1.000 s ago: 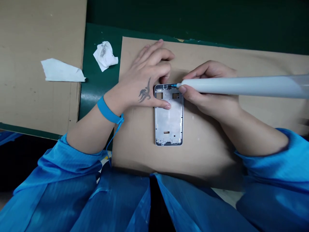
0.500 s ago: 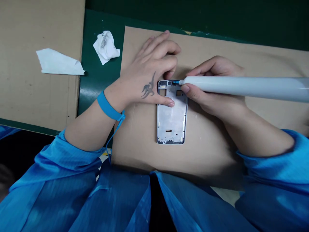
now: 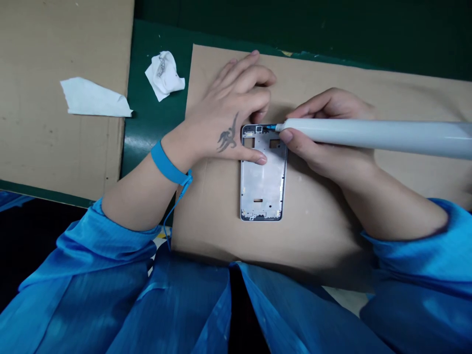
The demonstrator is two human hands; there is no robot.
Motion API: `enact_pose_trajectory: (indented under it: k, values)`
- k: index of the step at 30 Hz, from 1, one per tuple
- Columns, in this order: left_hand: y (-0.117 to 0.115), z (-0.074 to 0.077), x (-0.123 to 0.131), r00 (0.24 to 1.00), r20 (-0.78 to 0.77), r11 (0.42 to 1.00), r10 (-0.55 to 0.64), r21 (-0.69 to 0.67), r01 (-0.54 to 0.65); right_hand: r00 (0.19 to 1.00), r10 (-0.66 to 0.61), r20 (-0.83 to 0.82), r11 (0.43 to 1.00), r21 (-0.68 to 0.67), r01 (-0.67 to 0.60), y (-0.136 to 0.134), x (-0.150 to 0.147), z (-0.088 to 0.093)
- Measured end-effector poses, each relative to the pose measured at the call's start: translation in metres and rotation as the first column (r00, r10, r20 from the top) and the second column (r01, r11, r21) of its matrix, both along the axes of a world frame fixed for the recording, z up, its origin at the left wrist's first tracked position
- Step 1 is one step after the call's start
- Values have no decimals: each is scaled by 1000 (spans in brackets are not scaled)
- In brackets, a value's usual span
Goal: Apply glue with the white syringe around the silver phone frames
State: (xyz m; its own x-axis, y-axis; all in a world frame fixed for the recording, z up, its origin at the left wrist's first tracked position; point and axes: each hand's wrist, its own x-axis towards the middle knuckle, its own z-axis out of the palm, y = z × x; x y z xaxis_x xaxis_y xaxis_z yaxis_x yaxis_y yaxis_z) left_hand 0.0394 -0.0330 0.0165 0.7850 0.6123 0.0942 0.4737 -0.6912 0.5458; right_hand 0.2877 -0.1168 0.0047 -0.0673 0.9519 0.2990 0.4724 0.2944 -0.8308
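Note:
A bare metal phone frame (image 3: 262, 184) lies upright in the head view, with cut-outs and a dark strip along its top. Across its upper left, my left hand (image 3: 236, 105) presses the thumb onto the plate, its bent fingers by the top edge, steadying the frame. My right hand (image 3: 324, 132) is closed round the front of a long white dispensing tube (image 3: 398, 137) with a blue needle tip, held nearly level. That tip reaches the frame's top edge, right of a small white-outlined square; whether it touches is too small to tell.
Brown cardboard (image 3: 217, 211) lies under the frame, on a green work surface (image 3: 143, 142). To the left are a crumpled white wipe (image 3: 167, 76) and a flat white cloth piece (image 3: 96, 98). A second cardboard sheet (image 3: 37, 147) lies farther left. A blue wrist strap (image 3: 167, 164) trails a cord.
The whole view has shifted slightly. Both hands keep their hold on the frame and the tube, and the blue tip stays near the top edge, with little movement visible.

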Motion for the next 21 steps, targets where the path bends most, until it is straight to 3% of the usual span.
enact_pose_trajectory:
  k: [16,21]
  values:
    - [-4,7,4,998,-28,999,50,-16,-50,1000,23,-6,1000,3,-23,1,2,-6]
    - [-2,3,2,996,-89,999,-1,52,6,999,0,33,1000,4,0,1,3,-4]
